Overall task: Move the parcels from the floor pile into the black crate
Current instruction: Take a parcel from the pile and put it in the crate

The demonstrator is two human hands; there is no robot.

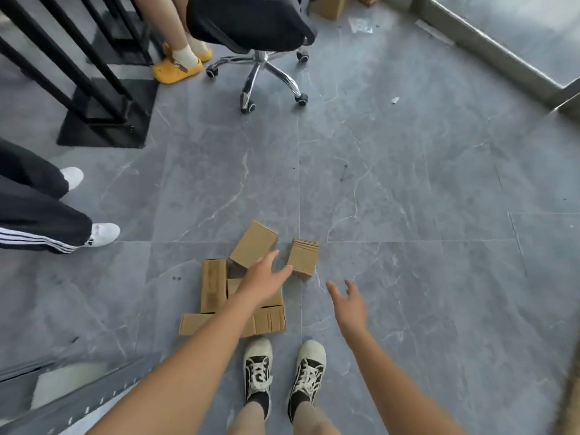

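Several small brown cardboard parcels lie in a pile on the grey tiled floor just ahead of my feet. One parcel leans tilted on top at the back. Another parcel sits apart to the right. My left hand reaches over the pile with straight fingers, its tips between the tilted parcel and the separate one, holding nothing. My right hand hovers open over bare floor right of the pile. No black crate shows in this view.
A wheeled office chair stands ahead. A seated person's feet in yellow slippers are beside it. Another person's legs and white shoes are at the left. A black metal frame stands far left, a grey shelf rail near left.
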